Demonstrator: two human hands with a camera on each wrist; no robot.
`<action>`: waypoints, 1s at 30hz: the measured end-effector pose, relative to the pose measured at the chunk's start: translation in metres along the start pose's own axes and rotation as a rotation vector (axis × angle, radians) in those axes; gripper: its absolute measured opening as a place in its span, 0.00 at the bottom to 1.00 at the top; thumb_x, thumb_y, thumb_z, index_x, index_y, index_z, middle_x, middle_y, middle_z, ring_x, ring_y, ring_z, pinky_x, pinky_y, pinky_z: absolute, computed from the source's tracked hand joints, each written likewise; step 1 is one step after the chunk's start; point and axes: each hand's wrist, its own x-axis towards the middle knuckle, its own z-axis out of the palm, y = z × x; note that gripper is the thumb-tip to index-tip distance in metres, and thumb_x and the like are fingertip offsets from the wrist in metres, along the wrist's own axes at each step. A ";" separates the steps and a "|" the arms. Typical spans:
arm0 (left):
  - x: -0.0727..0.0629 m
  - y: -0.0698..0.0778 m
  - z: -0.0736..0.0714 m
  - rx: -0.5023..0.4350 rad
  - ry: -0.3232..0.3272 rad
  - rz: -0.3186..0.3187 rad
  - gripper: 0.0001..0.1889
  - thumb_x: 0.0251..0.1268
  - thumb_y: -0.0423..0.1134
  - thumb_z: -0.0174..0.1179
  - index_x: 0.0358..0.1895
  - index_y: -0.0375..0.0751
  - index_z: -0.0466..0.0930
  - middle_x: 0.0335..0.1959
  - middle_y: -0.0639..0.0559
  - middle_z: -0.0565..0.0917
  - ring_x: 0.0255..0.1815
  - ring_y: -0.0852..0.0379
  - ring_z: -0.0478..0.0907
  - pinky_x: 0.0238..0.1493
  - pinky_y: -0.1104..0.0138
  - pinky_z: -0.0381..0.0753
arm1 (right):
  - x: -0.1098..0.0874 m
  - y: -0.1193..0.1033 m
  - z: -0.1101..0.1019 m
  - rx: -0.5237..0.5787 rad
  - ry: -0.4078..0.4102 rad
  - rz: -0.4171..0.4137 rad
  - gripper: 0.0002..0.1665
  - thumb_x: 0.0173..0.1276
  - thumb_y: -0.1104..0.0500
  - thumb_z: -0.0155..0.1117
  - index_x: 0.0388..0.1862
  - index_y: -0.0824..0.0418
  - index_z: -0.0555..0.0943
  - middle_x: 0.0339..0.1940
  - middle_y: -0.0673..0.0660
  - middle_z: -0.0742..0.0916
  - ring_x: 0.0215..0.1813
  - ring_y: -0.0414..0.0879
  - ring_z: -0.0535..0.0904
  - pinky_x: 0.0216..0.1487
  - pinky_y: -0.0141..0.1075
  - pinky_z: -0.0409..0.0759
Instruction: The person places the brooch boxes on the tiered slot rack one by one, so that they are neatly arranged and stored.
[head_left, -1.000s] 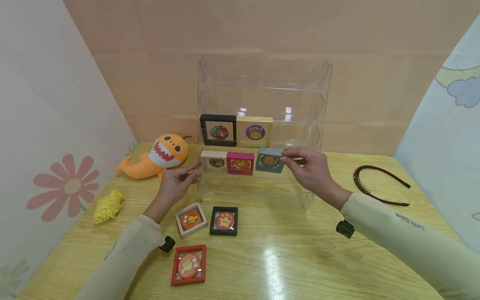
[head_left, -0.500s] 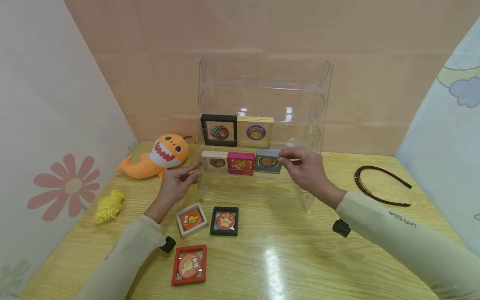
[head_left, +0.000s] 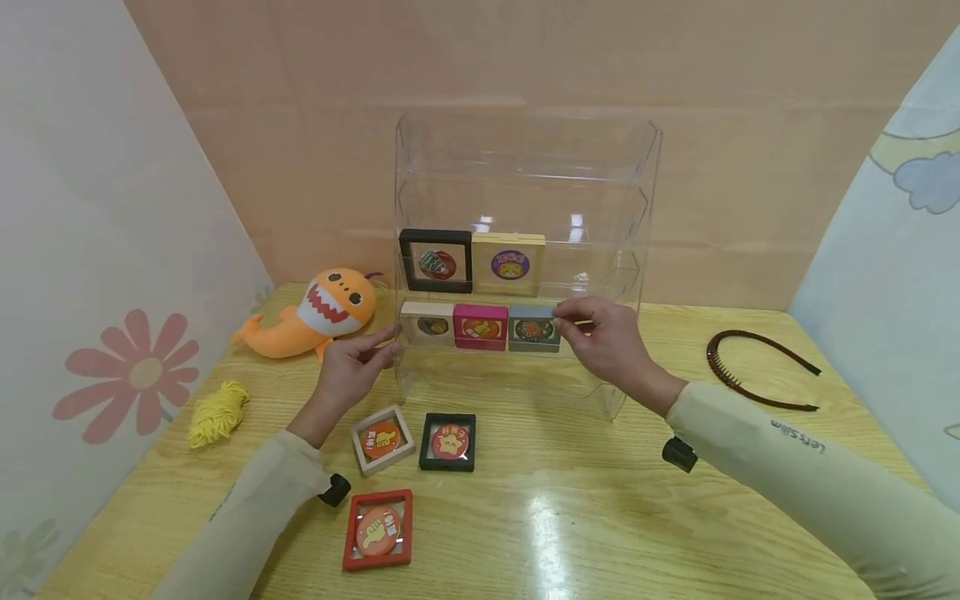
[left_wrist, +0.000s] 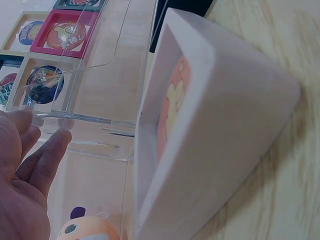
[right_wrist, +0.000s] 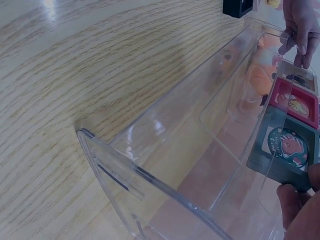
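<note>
A clear acrylic display rack (head_left: 525,375) stands on the table. My right hand (head_left: 613,340) pinches the upper right corner of a grey-blue square badge frame (head_left: 535,329), which stands in a lower tier. Left of it in that tier are a magenta badge frame (head_left: 481,327) and a cream badge frame (head_left: 427,325). My left hand (head_left: 348,373) touches the rack's left side with its fingertips; in the left wrist view its fingers (left_wrist: 52,157) look fairly straight. One tier up sit a black badge frame (head_left: 437,262) and a pale yellow badge frame (head_left: 510,265).
On the table before the rack lie a beige-pink frame (head_left: 382,440), a dark frame (head_left: 447,442) and a red frame (head_left: 378,530). An orange shark plush (head_left: 322,312) and yellow yarn (head_left: 217,412) are at left; a brown headband (head_left: 723,362) is at right.
The grey-blue badge frame, tilted earlier, has moved left and straightened beside the magenta one. My right hand has moved slightly left with it. My left hand has stayed put.
</note>
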 end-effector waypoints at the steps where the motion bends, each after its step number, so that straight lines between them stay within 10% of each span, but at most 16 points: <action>1: 0.000 0.000 0.000 0.002 0.002 0.002 0.15 0.61 0.20 0.58 0.52 0.21 0.76 0.49 0.32 0.79 0.39 0.38 0.81 0.34 0.64 0.84 | 0.000 0.000 0.000 -0.002 -0.003 0.000 0.05 0.57 0.73 0.68 0.32 0.68 0.85 0.35 0.58 0.87 0.35 0.49 0.84 0.33 0.35 0.85; 30: -0.001 0.000 0.001 -0.005 0.014 0.019 0.15 0.60 0.19 0.58 0.51 0.20 0.76 0.48 0.32 0.79 0.39 0.37 0.81 0.34 0.64 0.84 | -0.004 0.001 0.003 -0.041 -0.020 -0.023 0.04 0.57 0.70 0.69 0.33 0.70 0.85 0.41 0.63 0.86 0.35 0.53 0.84 0.30 0.36 0.85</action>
